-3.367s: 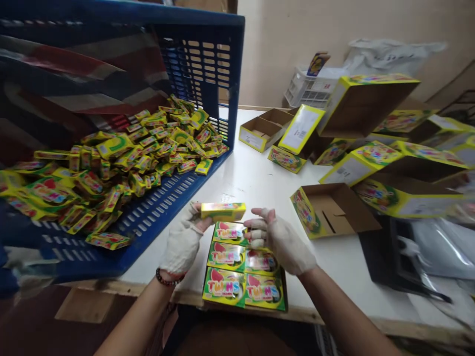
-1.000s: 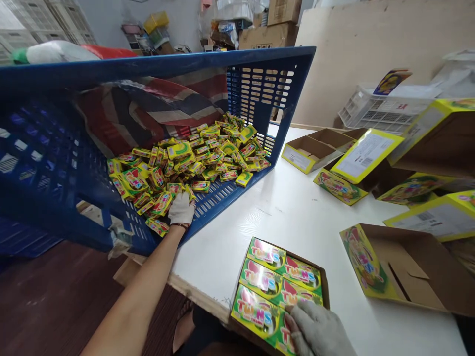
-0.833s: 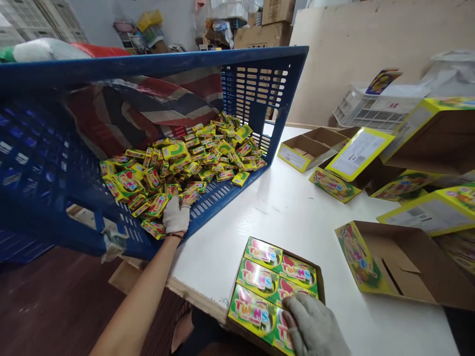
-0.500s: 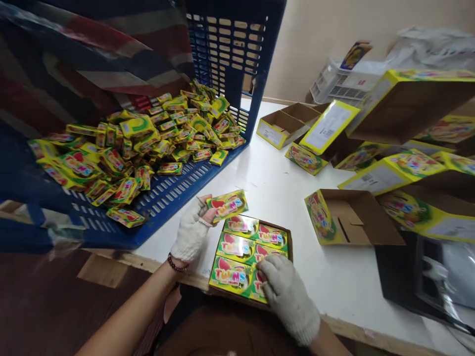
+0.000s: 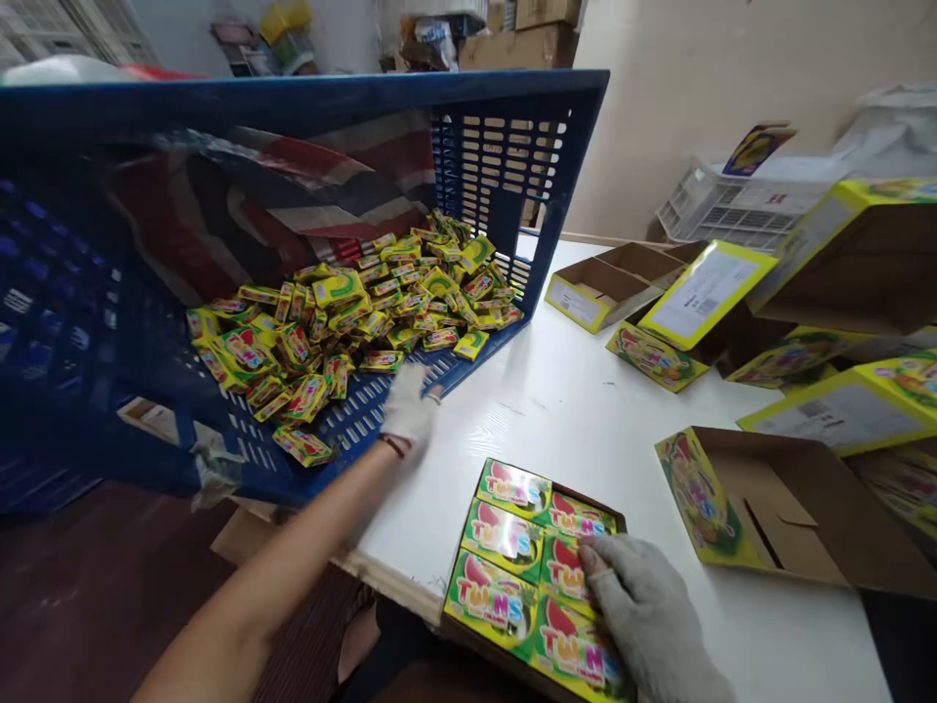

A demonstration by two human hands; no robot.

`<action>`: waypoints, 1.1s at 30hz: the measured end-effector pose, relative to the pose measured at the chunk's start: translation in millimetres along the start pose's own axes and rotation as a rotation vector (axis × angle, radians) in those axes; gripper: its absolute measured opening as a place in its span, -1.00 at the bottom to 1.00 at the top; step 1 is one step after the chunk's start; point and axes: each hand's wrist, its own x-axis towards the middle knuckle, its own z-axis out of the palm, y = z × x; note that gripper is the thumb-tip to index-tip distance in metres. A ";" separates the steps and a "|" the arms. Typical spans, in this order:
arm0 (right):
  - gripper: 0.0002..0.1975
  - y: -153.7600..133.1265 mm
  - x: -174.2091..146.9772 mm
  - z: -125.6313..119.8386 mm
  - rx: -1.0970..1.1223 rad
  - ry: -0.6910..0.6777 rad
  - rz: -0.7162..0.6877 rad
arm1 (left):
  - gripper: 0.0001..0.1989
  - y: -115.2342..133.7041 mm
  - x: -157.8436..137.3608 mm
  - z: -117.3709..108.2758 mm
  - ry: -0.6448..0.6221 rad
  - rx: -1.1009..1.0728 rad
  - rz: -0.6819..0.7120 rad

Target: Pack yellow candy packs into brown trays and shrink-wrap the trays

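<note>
My left hand (image 5: 411,402), in a white fingerless glove, reaches over the front edge of the blue crate (image 5: 322,96). Motion blurs it, but the thumb stands apart from the fingers and no packet shows in it. Just beyond lies a heap of small yellow-green candy packets (image 5: 381,293). On the table's near edge sits an open cardboard box (image 5: 622,522) filled with rows of "TWINS" packets (image 5: 492,600). My gloved right hand (image 5: 651,605) grips this box's right side, thumb and fingertips against the packets; part of that edge is hidden beneath it.
Opened yellow cardboard boxes (image 5: 761,508) lie across the right of the white table (image 5: 578,410), some stacked and tilted. Behind them stands a white plastic basket (image 5: 753,210) against the wall. The crate lies on its side at the left, its opening facing me.
My left hand has moved from above the box toward the crate, and the packet it held is gone from it. My right hand stays at the box. The view has shifted left.
</note>
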 end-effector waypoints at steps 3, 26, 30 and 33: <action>-0.76 0.9 -8.7 20.5 -0.148 0.155 -0.198 | -0.59 -44.0 46.5 -8.8 0.009 0.126 -0.125; -0.78 -13.2 64.2 -27.9 0.333 0.078 0.255 | -0.42 120.9 -72.5 18.1 -0.266 -0.540 0.801; -0.83 12.8 49.5 0.0 0.266 0.102 0.189 | -0.62 82.7 -58.2 26.4 -0.395 -0.388 0.551; -0.77 18.4 39.4 16.9 0.205 0.071 0.078 | -0.68 64.6 -64.9 32.7 -0.522 -0.440 0.449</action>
